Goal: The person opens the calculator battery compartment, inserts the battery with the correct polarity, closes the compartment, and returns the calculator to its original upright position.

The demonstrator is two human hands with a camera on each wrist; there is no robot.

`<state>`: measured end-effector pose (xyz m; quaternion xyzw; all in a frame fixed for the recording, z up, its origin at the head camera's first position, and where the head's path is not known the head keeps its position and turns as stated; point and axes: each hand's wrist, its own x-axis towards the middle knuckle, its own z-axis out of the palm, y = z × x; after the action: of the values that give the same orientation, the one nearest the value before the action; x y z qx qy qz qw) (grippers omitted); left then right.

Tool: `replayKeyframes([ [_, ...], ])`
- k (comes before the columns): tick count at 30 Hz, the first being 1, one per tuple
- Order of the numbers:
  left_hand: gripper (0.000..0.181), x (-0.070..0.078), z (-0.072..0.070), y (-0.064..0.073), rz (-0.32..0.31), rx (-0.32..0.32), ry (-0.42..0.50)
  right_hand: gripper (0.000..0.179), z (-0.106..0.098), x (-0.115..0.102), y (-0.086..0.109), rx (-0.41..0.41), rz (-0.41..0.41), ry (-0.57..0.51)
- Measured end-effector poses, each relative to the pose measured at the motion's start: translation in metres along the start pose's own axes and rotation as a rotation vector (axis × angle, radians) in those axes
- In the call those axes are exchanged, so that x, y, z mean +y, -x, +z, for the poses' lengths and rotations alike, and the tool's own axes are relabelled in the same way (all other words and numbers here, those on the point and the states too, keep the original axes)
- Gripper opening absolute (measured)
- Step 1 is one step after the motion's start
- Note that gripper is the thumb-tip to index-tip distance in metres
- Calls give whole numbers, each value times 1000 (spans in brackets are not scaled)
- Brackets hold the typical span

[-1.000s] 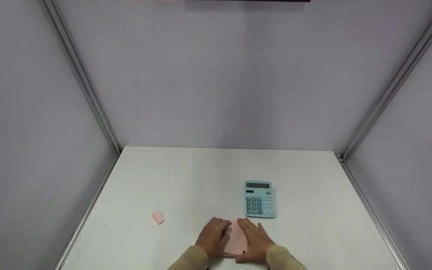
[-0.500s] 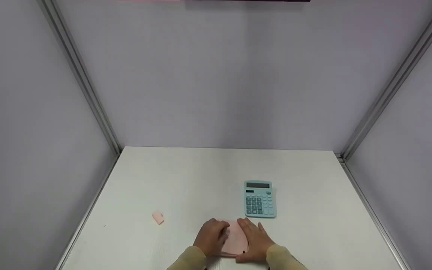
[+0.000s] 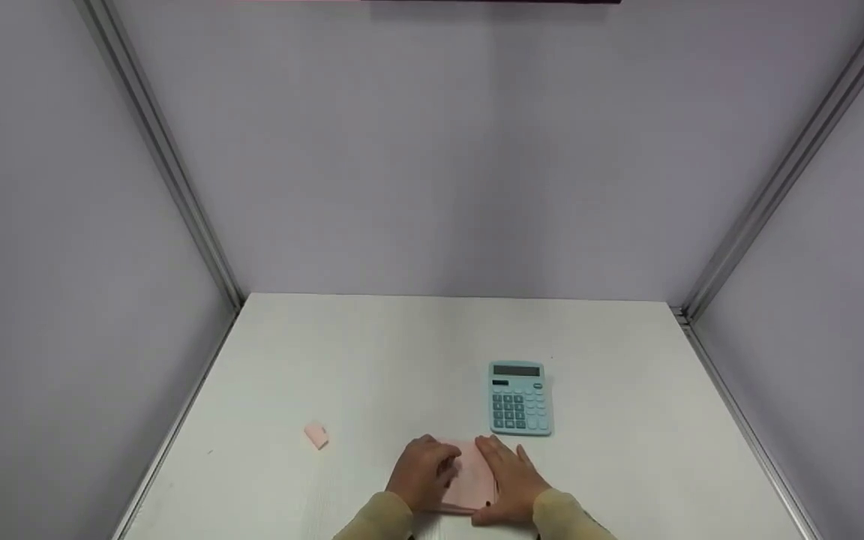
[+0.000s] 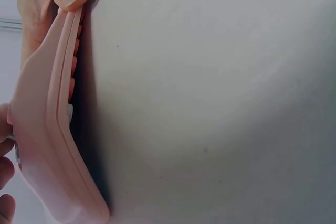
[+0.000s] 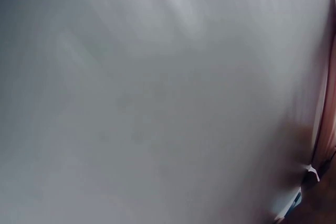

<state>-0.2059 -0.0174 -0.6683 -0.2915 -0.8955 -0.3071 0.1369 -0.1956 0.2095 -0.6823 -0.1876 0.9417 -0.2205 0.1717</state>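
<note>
A pink calculator (image 3: 469,480) lies face down near the front of the table, its keys turned toward the tabletop in the left wrist view. My right hand (image 3: 508,484) grips its right side, with the thumb at the near edge and the fingers spread toward the far edge. Over the left part of its back, my left hand (image 3: 423,474) has curled fingers. In the left wrist view those fingertips (image 4: 5,169) are right at the back, beside a small dark opening; I cannot tell what they pinch. A small pink cover (image 3: 316,435) lies apart to the left.
A light blue calculator (image 3: 520,399) lies face up just beyond my right hand. The white table (image 3: 357,360) is bounded by grey panels at the back and both sides, with metal rails (image 3: 199,217) in the corners.
Over the last second my left hand has shifted slightly left over the pink calculator's back. The right hand and both calculators have stayed put.
</note>
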Motion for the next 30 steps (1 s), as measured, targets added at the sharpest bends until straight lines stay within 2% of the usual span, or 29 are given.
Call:
replayKeyframes([
  [5, 18, 0, 0, -2, 40, 38, -18, 131, 2, 2, -2, -1, 21, -7],
  [8, 18, 0, 1, -3, 48, 38, -37, 131, 3, 3, -3, -2, 24, -9],
  [14, 19, 0, 2, -1, 142, 72, -161, 129, 1, 3, -1, 16, -29, -19],
  [16, 17, 0, 2, -1, 156, 81, -185, 129, 2, 4, -1, 19, -25, -14],
  [30, 12, -3, 2, 3, 219, 58, -200, 132, 2, 5, -4, 16, -8, 4],
])
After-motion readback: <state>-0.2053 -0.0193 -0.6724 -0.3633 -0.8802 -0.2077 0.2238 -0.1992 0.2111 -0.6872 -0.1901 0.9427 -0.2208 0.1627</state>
